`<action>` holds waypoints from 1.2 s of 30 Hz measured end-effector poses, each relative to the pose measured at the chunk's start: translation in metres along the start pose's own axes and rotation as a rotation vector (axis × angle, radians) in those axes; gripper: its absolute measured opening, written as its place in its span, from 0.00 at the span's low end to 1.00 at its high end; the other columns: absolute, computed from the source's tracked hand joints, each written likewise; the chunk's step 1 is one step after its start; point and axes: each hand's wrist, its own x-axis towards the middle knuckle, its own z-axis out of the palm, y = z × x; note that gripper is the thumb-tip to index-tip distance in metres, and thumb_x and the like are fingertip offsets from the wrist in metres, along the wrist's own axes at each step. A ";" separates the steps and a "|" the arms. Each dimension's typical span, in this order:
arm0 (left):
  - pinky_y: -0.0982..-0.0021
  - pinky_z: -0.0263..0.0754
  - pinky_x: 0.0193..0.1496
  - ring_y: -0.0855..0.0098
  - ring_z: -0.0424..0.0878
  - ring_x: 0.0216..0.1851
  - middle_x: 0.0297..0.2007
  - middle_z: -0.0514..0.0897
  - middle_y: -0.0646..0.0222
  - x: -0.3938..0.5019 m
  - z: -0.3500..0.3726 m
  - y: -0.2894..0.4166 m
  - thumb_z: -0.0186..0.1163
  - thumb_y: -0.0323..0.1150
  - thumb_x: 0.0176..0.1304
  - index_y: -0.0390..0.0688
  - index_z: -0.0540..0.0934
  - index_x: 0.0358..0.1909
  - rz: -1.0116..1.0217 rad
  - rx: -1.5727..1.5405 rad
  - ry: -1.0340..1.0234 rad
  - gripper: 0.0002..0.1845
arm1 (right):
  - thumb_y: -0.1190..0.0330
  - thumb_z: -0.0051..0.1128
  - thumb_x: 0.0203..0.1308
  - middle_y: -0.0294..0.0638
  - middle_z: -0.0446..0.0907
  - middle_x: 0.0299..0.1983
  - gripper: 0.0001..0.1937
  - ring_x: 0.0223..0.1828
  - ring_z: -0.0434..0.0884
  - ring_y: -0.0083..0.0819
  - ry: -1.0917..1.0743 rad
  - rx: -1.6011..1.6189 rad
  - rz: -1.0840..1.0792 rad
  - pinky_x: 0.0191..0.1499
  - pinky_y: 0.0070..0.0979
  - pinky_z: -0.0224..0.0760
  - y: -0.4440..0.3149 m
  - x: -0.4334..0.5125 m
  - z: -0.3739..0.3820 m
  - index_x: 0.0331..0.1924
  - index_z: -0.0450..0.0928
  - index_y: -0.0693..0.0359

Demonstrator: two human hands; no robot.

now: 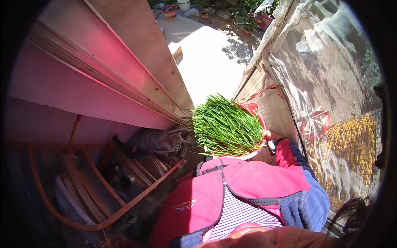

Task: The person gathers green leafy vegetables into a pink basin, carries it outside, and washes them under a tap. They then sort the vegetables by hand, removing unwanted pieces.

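Note:
A red plastic basin point(252, 108) is close in front of my body, heaped with long green grass-like leaves point(226, 127). At the basin's right rim, my right hand point(270, 135) grips the edge, with something pale and dark at the wrist below the red and dark sleeve. The leaves cover most of the basin and stick out past its left side. My left hand is out of view, hidden below the basin or my jacket.
A tall pink-lit panel point(124, 68) stands close on the left, above an orange metal frame point(142, 192). Plastic sheeting point(288, 62) hangs on the right, near yellow corn cobs behind wire mesh point(350, 145). Sunlit ground point(214, 62) lies ahead, with flowerpots point(169, 11) beyond.

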 end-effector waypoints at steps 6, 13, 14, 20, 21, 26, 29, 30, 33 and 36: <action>0.64 0.73 0.53 0.62 0.80 0.49 0.45 0.84 0.59 0.069 -0.009 0.047 0.57 0.45 0.61 0.44 0.84 0.45 -0.016 0.007 -0.015 0.19 | 0.82 0.54 0.41 0.34 0.78 0.26 0.10 0.27 0.77 0.31 -0.032 0.239 0.035 0.34 0.26 0.72 0.005 0.045 -0.050 0.30 0.78 0.61; 0.64 0.73 0.55 0.61 0.80 0.50 0.46 0.84 0.58 0.223 -0.031 0.107 0.56 0.45 0.61 0.44 0.84 0.46 -0.049 0.073 -0.037 0.19 | 0.73 0.56 0.50 0.40 0.80 0.27 0.07 0.24 0.76 0.31 -0.001 0.297 -0.046 0.27 0.31 0.67 -0.135 0.173 -0.078 0.33 0.81 0.64; 0.64 0.73 0.55 0.61 0.80 0.50 0.46 0.84 0.58 0.243 -0.040 0.120 0.56 0.45 0.60 0.44 0.84 0.46 -0.046 0.087 -0.050 0.19 | 0.73 0.56 0.51 0.41 0.80 0.27 0.06 0.24 0.76 0.31 0.010 0.309 0.033 0.27 0.30 0.68 -0.149 0.185 -0.074 0.32 0.81 0.65; 0.63 0.73 0.56 0.60 0.80 0.51 0.46 0.84 0.57 0.361 -0.106 0.233 0.56 0.45 0.60 0.44 0.85 0.46 0.035 0.083 -0.016 0.20 | 0.73 0.51 0.61 0.42 0.80 0.30 0.06 0.27 0.79 0.32 0.131 0.415 0.001 0.31 0.31 0.73 -0.255 0.235 -0.096 0.35 0.79 0.64; 0.63 0.73 0.56 0.59 0.80 0.51 0.46 0.84 0.57 0.379 -0.112 0.252 0.56 0.45 0.60 0.44 0.85 0.46 0.049 0.071 -0.010 0.20 | 0.73 0.50 0.61 0.43 0.80 0.30 0.06 0.27 0.80 0.32 0.094 0.457 -0.067 0.30 0.30 0.74 -0.267 0.238 -0.105 0.36 0.79 0.64; 0.62 0.73 0.57 0.58 0.80 0.52 0.47 0.84 0.56 0.460 -0.112 0.333 0.56 0.46 0.60 0.44 0.85 0.47 0.083 0.070 -0.010 0.20 | 0.73 0.51 0.55 0.35 0.70 0.18 0.07 0.19 0.72 0.31 0.290 0.797 -0.053 0.24 0.30 0.67 -0.313 0.282 -0.146 0.22 0.69 0.56; 0.62 0.72 0.58 0.58 0.80 0.53 0.47 0.84 0.55 0.503 -0.112 0.361 0.56 0.46 0.60 0.43 0.85 0.47 0.064 0.133 -0.052 0.21 | 0.72 0.51 0.55 0.35 0.69 0.19 0.08 0.20 0.73 0.31 0.322 1.011 -0.248 0.27 0.30 0.69 -0.333 0.313 -0.173 0.21 0.67 0.55; 0.62 0.72 0.58 0.58 0.80 0.53 0.48 0.84 0.55 0.522 -0.111 0.369 0.56 0.46 0.60 0.43 0.85 0.47 0.058 0.164 -0.069 0.21 | 0.72 0.51 0.54 0.35 0.69 0.19 0.08 0.20 0.73 0.31 0.437 0.936 -0.303 0.28 0.30 0.69 -0.334 0.320 -0.184 0.20 0.67 0.55; 0.62 0.72 0.59 0.57 0.80 0.54 0.48 0.84 0.55 0.578 -0.117 0.397 0.56 0.46 0.60 0.43 0.85 0.47 0.017 0.302 -0.117 0.21 | 0.68 0.51 0.57 0.40 0.81 0.30 0.06 0.26 0.80 0.33 0.482 1.001 -0.284 0.31 0.34 0.75 -0.350 0.337 -0.224 0.32 0.77 0.60; 0.61 0.72 0.60 0.56 0.80 0.54 0.48 0.84 0.54 0.633 -0.139 0.438 0.56 0.46 0.60 0.43 0.85 0.47 -0.002 0.510 -0.157 0.21 | 0.68 0.52 0.57 0.35 0.78 0.24 0.05 0.22 0.75 0.27 0.650 1.015 -0.357 0.23 0.25 0.67 -0.370 0.363 -0.251 0.27 0.76 0.56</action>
